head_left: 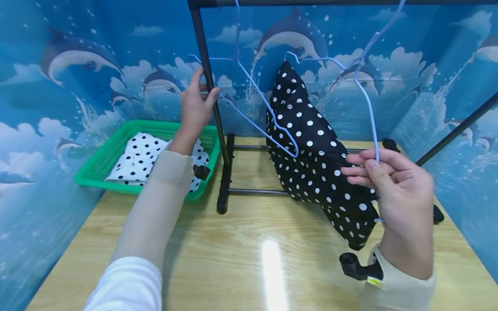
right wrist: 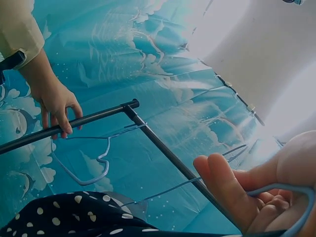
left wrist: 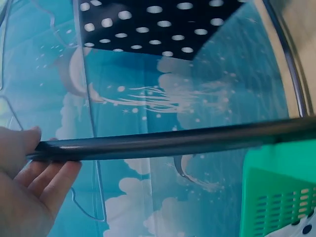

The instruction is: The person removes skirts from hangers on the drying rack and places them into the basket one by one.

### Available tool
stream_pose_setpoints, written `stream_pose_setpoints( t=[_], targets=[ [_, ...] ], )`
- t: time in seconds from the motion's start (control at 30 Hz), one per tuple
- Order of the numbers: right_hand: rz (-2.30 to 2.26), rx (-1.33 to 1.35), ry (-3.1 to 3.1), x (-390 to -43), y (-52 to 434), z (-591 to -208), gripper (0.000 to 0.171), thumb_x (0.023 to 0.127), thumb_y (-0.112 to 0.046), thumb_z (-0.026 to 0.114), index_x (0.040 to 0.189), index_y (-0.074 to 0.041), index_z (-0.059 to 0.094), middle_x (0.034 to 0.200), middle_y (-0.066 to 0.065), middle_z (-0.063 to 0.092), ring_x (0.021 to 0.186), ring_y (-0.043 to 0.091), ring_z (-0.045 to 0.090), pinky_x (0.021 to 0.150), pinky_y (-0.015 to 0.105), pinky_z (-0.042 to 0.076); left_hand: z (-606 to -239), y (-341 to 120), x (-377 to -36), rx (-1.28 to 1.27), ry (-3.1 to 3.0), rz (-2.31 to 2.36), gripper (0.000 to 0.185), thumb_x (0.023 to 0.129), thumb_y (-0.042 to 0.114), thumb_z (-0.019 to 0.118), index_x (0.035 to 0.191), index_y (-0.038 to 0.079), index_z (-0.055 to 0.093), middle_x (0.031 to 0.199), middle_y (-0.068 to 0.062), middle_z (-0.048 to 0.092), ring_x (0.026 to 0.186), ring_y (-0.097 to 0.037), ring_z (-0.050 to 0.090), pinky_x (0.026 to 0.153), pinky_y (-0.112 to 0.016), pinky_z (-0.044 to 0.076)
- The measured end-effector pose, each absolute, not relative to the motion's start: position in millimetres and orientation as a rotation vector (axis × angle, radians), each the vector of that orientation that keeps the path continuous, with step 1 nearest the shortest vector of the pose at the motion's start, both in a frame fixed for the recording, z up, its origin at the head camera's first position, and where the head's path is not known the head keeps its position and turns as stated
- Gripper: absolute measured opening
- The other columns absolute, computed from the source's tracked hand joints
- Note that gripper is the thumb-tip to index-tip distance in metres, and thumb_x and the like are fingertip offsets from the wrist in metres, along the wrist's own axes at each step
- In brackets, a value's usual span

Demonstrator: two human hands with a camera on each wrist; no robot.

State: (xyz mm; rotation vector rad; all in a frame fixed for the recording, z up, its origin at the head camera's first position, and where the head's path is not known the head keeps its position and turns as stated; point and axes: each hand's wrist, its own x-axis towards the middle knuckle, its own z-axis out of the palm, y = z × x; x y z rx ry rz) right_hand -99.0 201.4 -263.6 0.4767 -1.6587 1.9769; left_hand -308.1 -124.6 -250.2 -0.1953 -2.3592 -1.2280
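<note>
My left hand (head_left: 193,107) grips the black upright pole (left wrist: 173,141) of a clothes rack, thumb on one side and fingers on the other. From the rack's top bar hangs an empty blue hanger (head_left: 237,34), its far end passing behind that pole. At the right, my right hand (head_left: 406,190) pinches the lower side of another blue hanger (head_left: 374,134) between thumb and fingers. A black garment with white dots (head_left: 311,142) hangs slanting about this hanger, its lower corner low over the table. The right wrist view shows the hanger wire (right wrist: 281,186) running through the curled fingers.
A green basket (head_left: 91,179) at the left holds white cloth with black dots (head_left: 140,157). The rack's foot (head_left: 223,190) and crossbars stand on the wooden table (head_left: 233,250). Behind is a blue dolphin-print curtain (head_left: 148,43). Another rack pole (head_left: 459,129) slants at the right.
</note>
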Motion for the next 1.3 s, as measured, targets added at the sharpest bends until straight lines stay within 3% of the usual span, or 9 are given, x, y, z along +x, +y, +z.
stream_pose_setpoints(
  t=[0.2,0.3,0.6,0.77,0.9,1.3],
  targets=[
    [1.955,0.488,-1.669,-98.8,200.4,-264.1,0.023,0.094,0.007,0.054,0.106,0.027,0.053,0.093,0.02,0.071,0.075,0.024,0.072,0.068,0.031,0.056,-250.4,-127.1,-302.7,-0.203,-2.321,-1.275,0.055,0.101,0.04,0.048,0.15,0.035,0.024,0.131,-0.004,0.057,0.113,-0.015,0.062,0.095,-0.032,0.05],
    [1.978,0.52,-1.64,-98.4,200.9,-264.2,0.024,0.094,0.008,0.053,0.106,0.028,0.052,0.092,0.022,0.071,0.075,0.025,0.072,0.068,0.031,0.057,-251.8,-126.2,-296.3,-0.229,-2.295,-1.27,0.054,0.101,0.04,0.047,0.15,0.034,0.024,0.135,-0.004,0.051,0.117,-0.015,0.058,0.095,-0.031,0.049],
    [2.027,0.572,-1.577,-98.6,202.5,-265.6,0.018,0.094,0.013,0.051,0.105,0.025,0.055,0.093,0.025,0.07,0.075,0.027,0.072,0.067,0.032,0.057,-260.6,-125.9,-277.2,-0.242,-2.278,-1.23,0.053,0.101,0.039,0.047,0.15,0.035,0.027,0.154,0.003,0.023,0.139,-0.012,0.029,0.109,-0.037,0.035],
    [2.021,0.562,-1.581,-96.6,202.7,-264.5,0.017,0.093,0.013,0.051,0.105,0.025,0.056,0.093,0.025,0.07,0.074,0.027,0.072,0.066,0.031,0.057,-269.0,-118.6,-264.5,-0.295,-2.115,-1.315,0.047,0.101,0.029,0.05,0.146,0.022,0.035,0.14,-0.004,0.035,0.126,-0.011,0.037,0.101,-0.028,0.036],
    [2.024,0.561,-1.578,-95.1,202.8,-262.7,0.018,0.093,0.012,0.051,0.105,0.025,0.056,0.092,0.026,0.07,0.073,0.027,0.072,0.066,0.031,0.057,-279.0,-110.7,-250.7,-0.292,-2.002,-1.563,0.043,0.101,0.02,0.051,0.142,0.018,0.036,0.127,-0.004,0.039,0.114,-0.014,0.044,0.093,-0.029,0.04],
    [2.025,0.58,-1.556,-91.0,205.0,-261.0,0.018,0.093,0.015,0.049,0.105,0.027,0.055,0.091,0.026,0.069,0.071,0.027,0.072,0.065,0.031,0.057,-313.7,-83.6,-227.4,-0.165,-2.037,-2.061,0.053,0.103,0.016,0.047,0.15,0.024,0.024,0.134,-0.007,0.04,0.12,-0.021,0.047,0.1,-0.039,0.041]
  ],
)
